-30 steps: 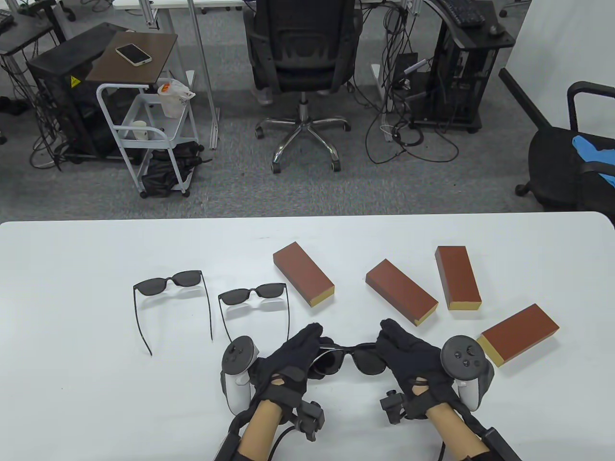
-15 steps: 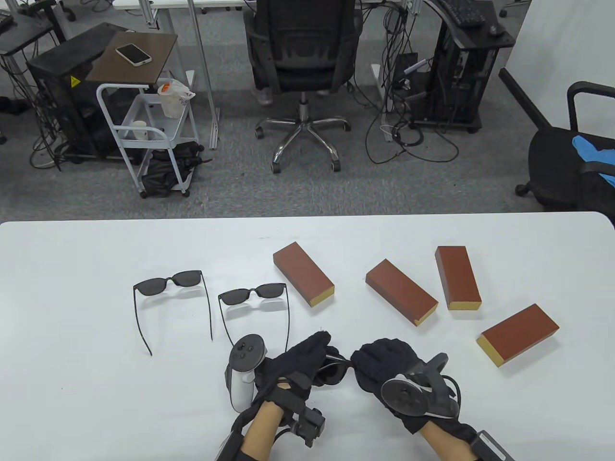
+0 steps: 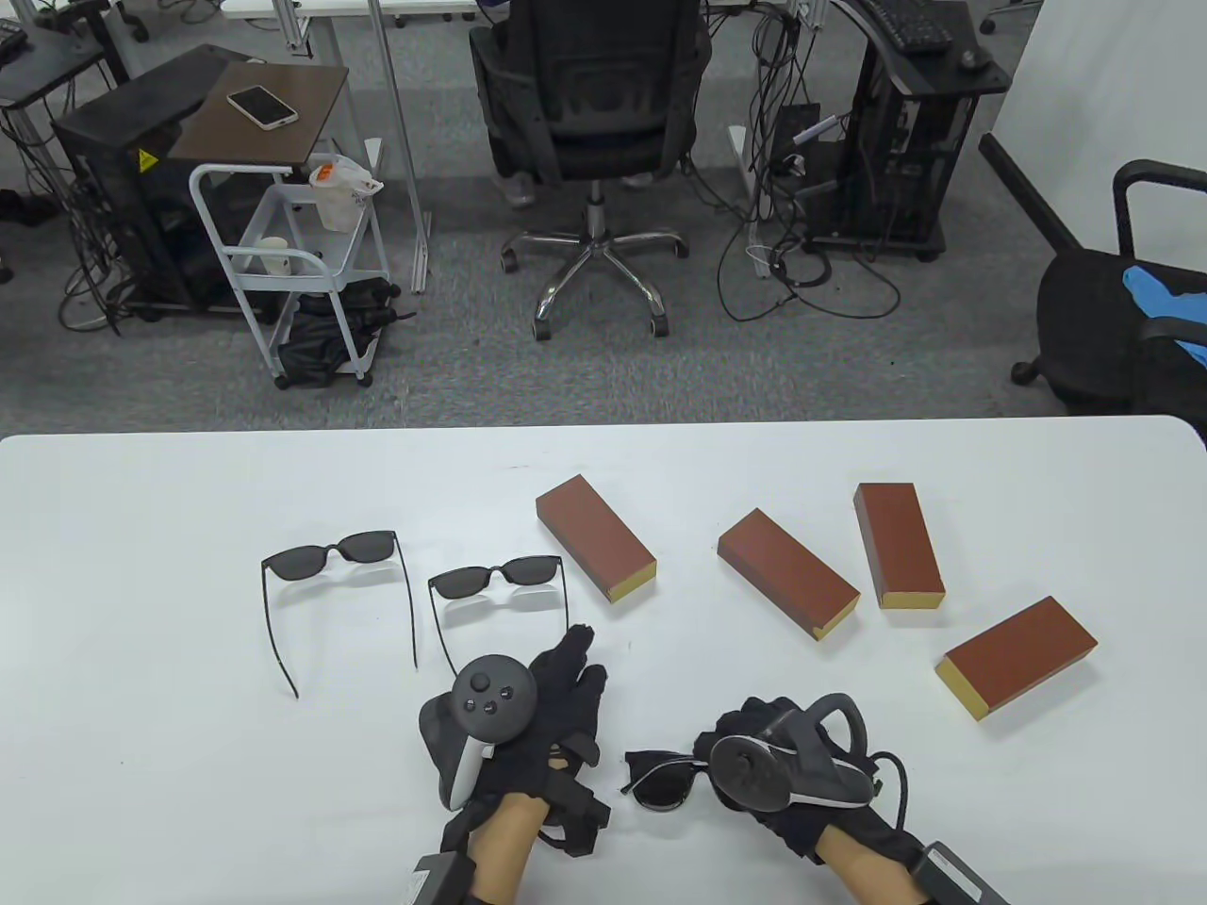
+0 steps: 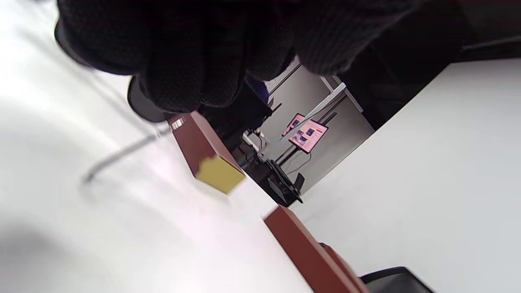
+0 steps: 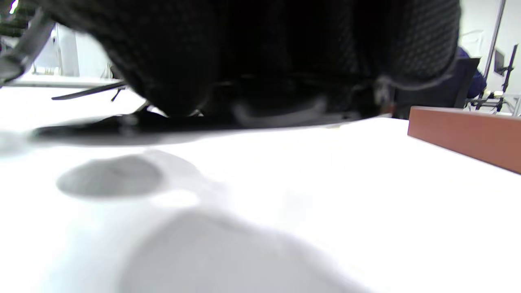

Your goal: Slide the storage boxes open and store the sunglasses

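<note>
Now our left hand (image 3: 556,693) has let go, fingers straight. Our right hand (image 3: 754,745) alone grips the folded sunglasses (image 3: 665,778) low over the table (image 3: 141,754). All four boxes (image 3: 787,573) remain closed, well apart.

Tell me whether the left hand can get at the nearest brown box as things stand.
Probably yes. The left hand holds nothing, fingers extended toward the leftmost brown box. Bare table lies between; only the sunglasses arm sits close beside that path.
</note>
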The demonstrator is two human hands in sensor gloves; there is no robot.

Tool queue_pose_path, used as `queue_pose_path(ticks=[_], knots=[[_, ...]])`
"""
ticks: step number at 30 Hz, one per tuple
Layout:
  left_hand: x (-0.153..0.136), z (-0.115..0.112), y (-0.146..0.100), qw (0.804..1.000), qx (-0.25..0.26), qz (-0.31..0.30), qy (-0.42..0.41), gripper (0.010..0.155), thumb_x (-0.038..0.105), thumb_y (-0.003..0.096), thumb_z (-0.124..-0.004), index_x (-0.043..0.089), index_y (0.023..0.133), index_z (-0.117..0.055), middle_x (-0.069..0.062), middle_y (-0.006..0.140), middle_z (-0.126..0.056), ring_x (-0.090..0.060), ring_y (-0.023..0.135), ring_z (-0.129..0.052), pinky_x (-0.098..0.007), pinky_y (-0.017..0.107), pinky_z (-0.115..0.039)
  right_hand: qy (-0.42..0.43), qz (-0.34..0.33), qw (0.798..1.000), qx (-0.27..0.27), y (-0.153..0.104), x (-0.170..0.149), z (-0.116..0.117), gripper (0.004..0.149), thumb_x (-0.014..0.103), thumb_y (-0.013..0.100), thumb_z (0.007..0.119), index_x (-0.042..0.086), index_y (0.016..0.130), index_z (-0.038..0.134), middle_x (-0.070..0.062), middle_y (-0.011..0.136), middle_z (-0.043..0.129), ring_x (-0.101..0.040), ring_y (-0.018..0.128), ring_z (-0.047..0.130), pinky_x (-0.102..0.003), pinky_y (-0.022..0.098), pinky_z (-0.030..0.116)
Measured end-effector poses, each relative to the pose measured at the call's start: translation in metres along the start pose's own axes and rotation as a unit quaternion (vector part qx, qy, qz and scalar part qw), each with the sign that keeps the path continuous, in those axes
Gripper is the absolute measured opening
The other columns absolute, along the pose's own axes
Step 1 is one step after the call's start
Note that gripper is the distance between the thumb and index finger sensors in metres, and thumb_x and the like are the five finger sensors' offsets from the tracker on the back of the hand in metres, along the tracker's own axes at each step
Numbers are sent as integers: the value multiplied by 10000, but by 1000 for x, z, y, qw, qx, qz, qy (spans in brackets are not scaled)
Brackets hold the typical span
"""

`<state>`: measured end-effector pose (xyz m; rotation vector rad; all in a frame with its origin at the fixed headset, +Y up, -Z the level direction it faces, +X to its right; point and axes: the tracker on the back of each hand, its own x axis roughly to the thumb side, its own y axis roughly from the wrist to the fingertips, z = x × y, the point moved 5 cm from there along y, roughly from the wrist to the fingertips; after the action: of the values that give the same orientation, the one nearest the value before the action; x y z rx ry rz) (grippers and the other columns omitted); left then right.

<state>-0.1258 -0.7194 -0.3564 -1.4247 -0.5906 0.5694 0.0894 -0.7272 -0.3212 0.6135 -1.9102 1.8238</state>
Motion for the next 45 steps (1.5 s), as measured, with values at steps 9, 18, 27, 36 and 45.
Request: queue_pose_path(ticks=[9, 18, 27, 36, 45], knots=[[-10, 18, 2, 999, 24, 19, 20, 570, 464, 478, -764, 258, 1008, -743, -102, 976, -847, -346, 790, -913, -565, 559, -754, 7, -10, 999, 38, 4, 11, 14, 397, 399, 284, 914, 267, 659, 923, -45, 628, 994, -261, 560, 985, -463, 474, 828], [-10, 23, 3, 998, 34, 26, 35, 614, 497, 473, -761, 257, 1036, -706, -96, 1043, -783, -372, 899, -833, -600, 647, -676, 89, 94, 991, -38, 12, -37, -23, 474, 461, 287, 899, 241, 706, 901, -84, 719, 960, -325, 648, 946, -503, 517, 793], [-3, 15, 1, 996, 21, 18, 86, 643, 548, 466, -736, 254, 1036, -704, -102, 1057, -750, -379, 917, -793, -602, 655, -657, -104, 237, 966, -18, 55, -126, -30, 709, 585, 251, 865, 257, 864, 727, -98, 936, 756, -368, 836, 772, -513, 635, 683], [-8, 9, 4, 994, 14, 23, 102, 634, 542, 466, -738, 256, 1031, -711, -101, 1053, -755, -379, 911, -798, -595, 647, -668, -58, 377, 923, 50, 79, -192, 8, 924, 676, 198, 842, 329, 962, 454, -64, 1076, 503, -355, 984, 546, -510, 732, 526], [-16, 14, 5, 994, 23, 35, 98, 629, 539, 467, -737, 257, 1029, -714, -98, 1051, -758, -376, 909, -801, -589, 648, -670, -53, 410, 898, 152, 89, -211, 40, 906, 696, 201, 819, 415, 962, 416, -42, 1116, 402, -338, 1050, 355, -549, 772, 365]])
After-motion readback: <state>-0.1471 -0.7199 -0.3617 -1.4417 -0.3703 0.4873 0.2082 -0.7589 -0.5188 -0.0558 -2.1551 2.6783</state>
